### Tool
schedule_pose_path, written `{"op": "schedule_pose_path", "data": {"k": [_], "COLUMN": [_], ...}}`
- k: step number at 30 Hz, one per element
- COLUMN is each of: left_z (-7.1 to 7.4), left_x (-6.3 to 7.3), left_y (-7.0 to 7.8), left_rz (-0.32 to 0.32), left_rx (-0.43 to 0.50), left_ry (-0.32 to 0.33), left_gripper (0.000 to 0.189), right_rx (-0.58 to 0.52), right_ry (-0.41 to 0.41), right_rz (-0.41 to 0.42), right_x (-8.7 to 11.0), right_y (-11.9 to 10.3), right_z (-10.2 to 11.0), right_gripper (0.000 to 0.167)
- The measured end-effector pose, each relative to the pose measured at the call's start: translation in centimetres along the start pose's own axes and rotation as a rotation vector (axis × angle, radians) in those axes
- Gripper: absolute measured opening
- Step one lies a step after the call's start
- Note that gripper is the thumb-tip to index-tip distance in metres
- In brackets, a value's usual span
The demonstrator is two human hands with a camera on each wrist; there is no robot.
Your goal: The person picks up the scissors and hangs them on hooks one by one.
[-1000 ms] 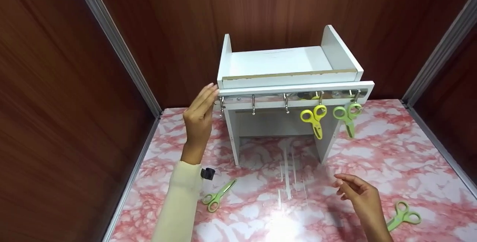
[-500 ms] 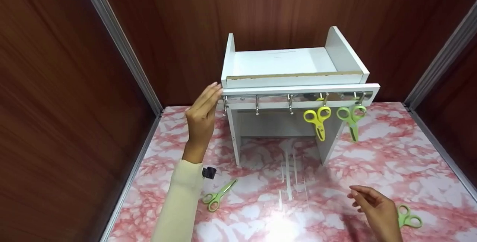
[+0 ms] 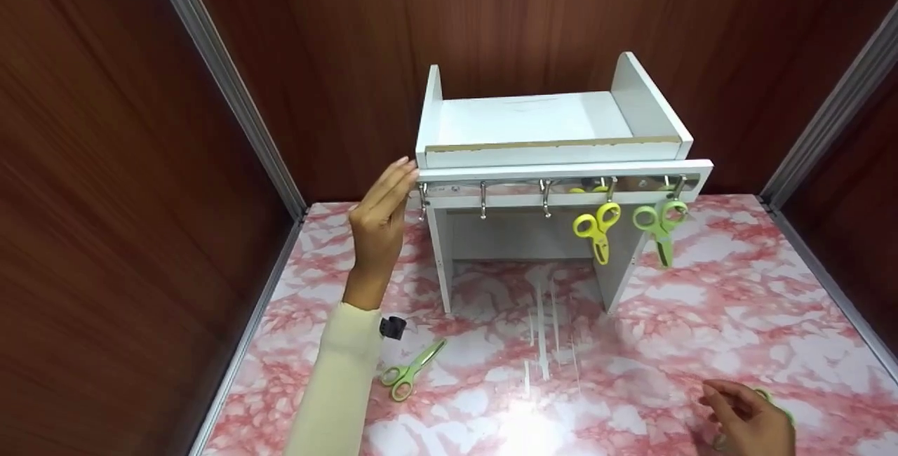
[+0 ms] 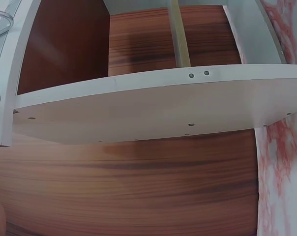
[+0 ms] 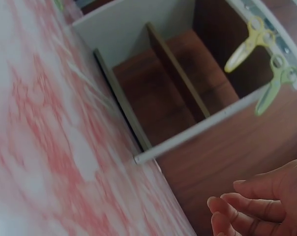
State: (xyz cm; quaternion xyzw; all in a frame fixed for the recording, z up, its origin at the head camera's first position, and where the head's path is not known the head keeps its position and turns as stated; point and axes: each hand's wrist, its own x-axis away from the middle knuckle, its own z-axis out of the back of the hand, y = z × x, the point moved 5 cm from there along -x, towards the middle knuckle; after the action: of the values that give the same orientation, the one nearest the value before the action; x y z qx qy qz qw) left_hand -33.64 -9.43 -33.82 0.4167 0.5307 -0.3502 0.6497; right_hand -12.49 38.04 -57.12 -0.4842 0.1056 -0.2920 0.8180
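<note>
My left hand (image 3: 379,224) touches the left end of a white hook rail (image 3: 515,198) with straight fingertips. The rail runs along the front of a white shelf unit (image 3: 547,157). Yellow scissors (image 3: 598,235) and green scissors (image 3: 661,233) hang from its two rightmost hooks. At the lower right, my right hand (image 3: 752,422) hovers over another green pair of scissors, mostly hidden beneath it; a handle loop (image 3: 763,394) shows past the knuckles. In the right wrist view its fingers (image 5: 259,206) are loosely curled around nothing.
Another pair of green scissors (image 3: 414,370) lies on the marbled red-and-white table (image 3: 477,417), left of centre. Strips of clear tape (image 3: 541,337) mark the tabletop before the unit. Brown wooden panels (image 3: 337,56) with metal corner posts enclose the back and sides.
My right hand has moved right and toward me, now covering most of the scissors on the right. The hanging scissors sway slightly. My left hand stays at the rail's end.
</note>
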Motion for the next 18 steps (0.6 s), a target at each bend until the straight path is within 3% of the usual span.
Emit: {"op": "schedule_pose_path", "data": {"k": [4, 9, 18], "left_z": [0.0, 0.1, 0.5], "left_x": [0.2, 0.3, 0.8], "left_y": [-0.1, -0.3, -0.5], "left_rz": [0.004, 0.009, 0.021], "left_rx": [0.001, 0.001, -0.005], "left_ry": [0.001, 0.01, 0.01], "left_gripper": [0.026, 0.025, 0.025], "right_rx": [-0.018, -0.016, -0.047], "right_ry": [0.074, 0.109, 0.065], "right_rz": [-0.019, -0.039, -0.142], "right_x": [0.1, 0.2, 0.3], "right_y": [0.8, 1.6, 4.6], "right_z": [0.8, 1.4, 1.3], "right_gripper": [0.038, 0.04, 0.05]}}
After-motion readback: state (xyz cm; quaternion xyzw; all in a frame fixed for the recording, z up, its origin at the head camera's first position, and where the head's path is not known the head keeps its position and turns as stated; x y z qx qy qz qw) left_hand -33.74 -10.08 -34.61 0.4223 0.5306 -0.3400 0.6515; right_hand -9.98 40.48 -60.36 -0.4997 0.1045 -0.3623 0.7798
